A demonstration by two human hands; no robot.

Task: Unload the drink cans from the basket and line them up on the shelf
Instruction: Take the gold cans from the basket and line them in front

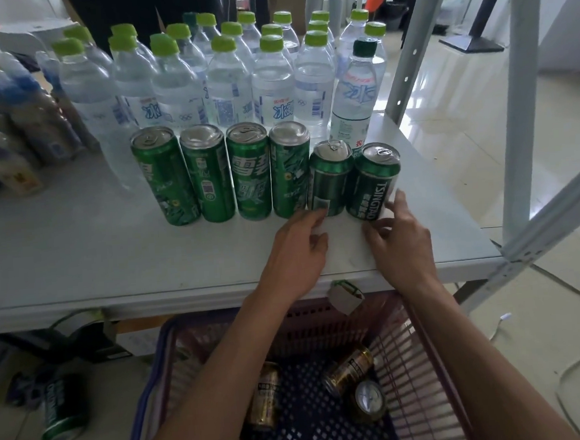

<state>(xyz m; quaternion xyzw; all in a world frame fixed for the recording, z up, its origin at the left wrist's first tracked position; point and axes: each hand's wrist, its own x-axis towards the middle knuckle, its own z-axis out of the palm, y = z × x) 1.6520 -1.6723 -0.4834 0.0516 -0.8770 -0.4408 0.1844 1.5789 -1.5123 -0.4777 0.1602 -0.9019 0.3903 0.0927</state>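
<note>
By the shelf (78,262) edge, right hand (400,246) grips can (372,183)

Green-capped water bottles (176,90), blue-capped bottles at left (23,111), dark-capped bottle (352,102)

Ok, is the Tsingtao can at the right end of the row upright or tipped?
Upright. The Tsingtao can stands on the shelf, pull-tab end up; the right hand pinches its base.

We see glossy metal cans (268,173) on a matt, smooth white shelf (112,253), clear plastic bottles (176,87) behind, perforated plastic basket (425,358) below.
</note>
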